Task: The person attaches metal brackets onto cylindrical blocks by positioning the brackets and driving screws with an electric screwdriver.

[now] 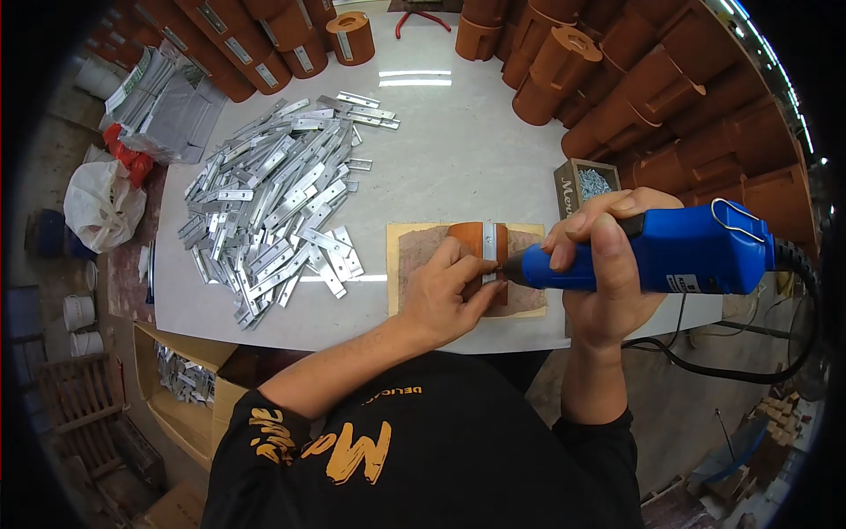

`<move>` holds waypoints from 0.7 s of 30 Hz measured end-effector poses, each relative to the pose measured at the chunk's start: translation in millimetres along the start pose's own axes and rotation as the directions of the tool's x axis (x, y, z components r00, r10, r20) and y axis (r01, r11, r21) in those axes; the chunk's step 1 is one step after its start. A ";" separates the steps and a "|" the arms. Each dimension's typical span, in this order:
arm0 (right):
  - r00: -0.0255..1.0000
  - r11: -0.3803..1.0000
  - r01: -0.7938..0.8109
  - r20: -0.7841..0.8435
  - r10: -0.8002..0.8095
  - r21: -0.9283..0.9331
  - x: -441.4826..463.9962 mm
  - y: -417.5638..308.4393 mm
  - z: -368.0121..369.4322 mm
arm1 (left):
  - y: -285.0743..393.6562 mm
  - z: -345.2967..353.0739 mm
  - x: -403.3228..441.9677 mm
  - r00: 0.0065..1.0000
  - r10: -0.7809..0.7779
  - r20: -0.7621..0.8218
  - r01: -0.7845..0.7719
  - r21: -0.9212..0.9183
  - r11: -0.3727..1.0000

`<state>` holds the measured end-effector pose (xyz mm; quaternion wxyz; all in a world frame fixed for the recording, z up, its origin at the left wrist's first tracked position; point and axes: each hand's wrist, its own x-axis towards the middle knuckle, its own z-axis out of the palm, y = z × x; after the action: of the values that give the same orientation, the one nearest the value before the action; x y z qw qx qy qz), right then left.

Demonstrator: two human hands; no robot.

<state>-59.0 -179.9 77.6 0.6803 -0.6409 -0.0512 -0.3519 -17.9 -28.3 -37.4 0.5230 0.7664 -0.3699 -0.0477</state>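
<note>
My right hand is wrapped round a blue electric screwdriver, held sideways with its dark nose pointing left. The tip of the nose meets a metal strip lying along an orange-brown cylinder. My left hand lies over the cylinder's near part, its thumb and fingers pinched at the strip beside the screwdriver tip. Whatever small piece may be between those fingers is hidden. Under the cylinder is a worn brown pad on a pale board.
A heap of metal strips covers the table's left side. Orange-brown cylinders are stacked at back left and right. A box of screws stands behind my right hand. Red-handled pliers lie at the back. The screwdriver's black cable loops down at right.
</note>
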 end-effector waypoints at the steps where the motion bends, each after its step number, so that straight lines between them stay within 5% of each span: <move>1: 1.000 1.000 -0.002 0.009 0.002 -0.008 0.7 0.0 0.5 | -0.4 -0.1 0.0 1.000 -0.001 -0.001 0.001 0.000 1.000; 16: 0.994 0.995 0.022 0.111 -0.012 -0.093 -6.7 6.4 -2.1 | 1.8 1.2 0.2 0.998 -0.041 -0.038 0.039 -0.049 0.998; 21: 0.997 1.000 -0.008 0.078 0.007 0.010 -6.6 11.1 -3.8 | -2.5 3.0 -1.9 0.999 -0.028 -0.031 0.027 -0.041 0.999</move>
<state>-59.3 -181.3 64.2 0.6824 -0.6508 -0.0773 -0.3239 -19.4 -29.0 -41.4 0.5434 0.7614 -0.3499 -0.0502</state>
